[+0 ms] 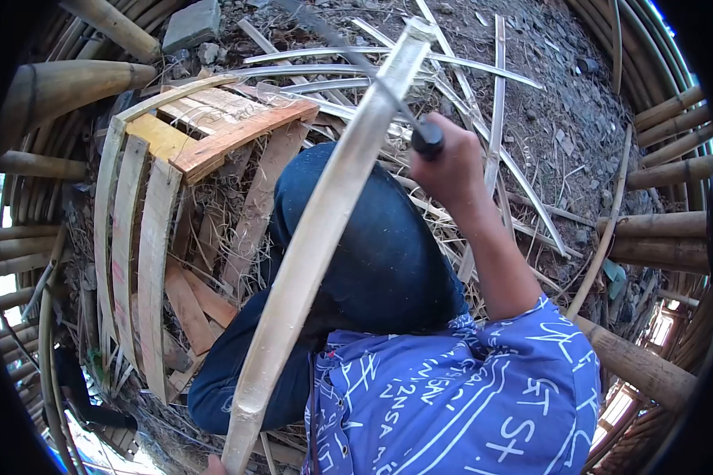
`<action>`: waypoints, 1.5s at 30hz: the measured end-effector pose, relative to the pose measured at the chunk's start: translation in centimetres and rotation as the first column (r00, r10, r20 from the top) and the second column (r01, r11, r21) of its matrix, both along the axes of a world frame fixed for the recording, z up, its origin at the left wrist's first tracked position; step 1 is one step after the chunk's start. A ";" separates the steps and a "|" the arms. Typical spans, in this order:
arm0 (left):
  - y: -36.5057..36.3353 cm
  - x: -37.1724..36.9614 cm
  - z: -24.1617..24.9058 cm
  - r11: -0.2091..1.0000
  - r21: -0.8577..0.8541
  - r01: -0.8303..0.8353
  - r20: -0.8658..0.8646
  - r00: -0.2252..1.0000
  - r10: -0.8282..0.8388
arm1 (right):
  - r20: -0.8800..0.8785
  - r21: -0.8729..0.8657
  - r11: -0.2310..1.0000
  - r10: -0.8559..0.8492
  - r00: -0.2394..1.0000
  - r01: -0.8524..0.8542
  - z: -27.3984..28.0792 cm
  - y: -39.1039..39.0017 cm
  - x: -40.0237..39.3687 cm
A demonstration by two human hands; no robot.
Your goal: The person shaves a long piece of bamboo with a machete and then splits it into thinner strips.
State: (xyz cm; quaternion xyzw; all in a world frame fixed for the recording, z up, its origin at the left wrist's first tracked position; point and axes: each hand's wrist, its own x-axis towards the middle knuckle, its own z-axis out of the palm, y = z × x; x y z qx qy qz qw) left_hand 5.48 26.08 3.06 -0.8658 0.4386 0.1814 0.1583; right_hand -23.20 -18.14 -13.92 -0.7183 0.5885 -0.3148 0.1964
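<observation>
1. In the head view, we have our right hand (pixel 451 154) clenched around the black handle of a knife (pixel 428 141). Its blurred blade slants up and to the left, crossing the upper part of a long split bamboo piece (pixel 317 237); we cannot tell whether the two touch.
2. Our left hand (pixel 214 465) shows only partly at the bottom edge, with fingers against the lower end of the bamboo piece. We cannot tell how firmly they grip it.
3. The bamboo piece runs slantwise across the middle of the view, in front of our bent legs in blue jeans (pixel 364 245). Its inner hollow faces us, and a node shows near each end.
4. To the left of our knees we see a slatted wooden crate (pixel 157 207), with loose boards (pixel 186 309) and thin shavings beside it.
5. Beyond our knees, pale bamboo strips (pixel 499 103) lie crisscrossed on the stony ground (pixel 562 103), with a grey block (pixel 192 25) near the top left.
6. Bamboo poles (pixel 673 168) line both sides, and our blue shirt (pixel 467 396) with white lettering fills the lower right.
</observation>
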 end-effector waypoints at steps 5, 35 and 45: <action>2.4 -0.2 -1.8 0.807 -0.564 0.178 0.140 0.983 -0.119 | 0.005 0.053 0.998 -0.018 1.000 0.018 -1.8 -2.0 0.5; -3.6 -2.0 2.5 0.987 -0.127 -0.096 -0.273 0.960 0.059 | 0.163 0.245 0.902 -0.400 0.902 0.355 -10.6 -6.1 -8.5; -2.0 -1.5 2.3 0.972 -0.217 0.084 -0.114 0.987 -0.111 | 0.385 0.127 0.980 -0.193 0.902 0.156 1.6 1.8 -7.8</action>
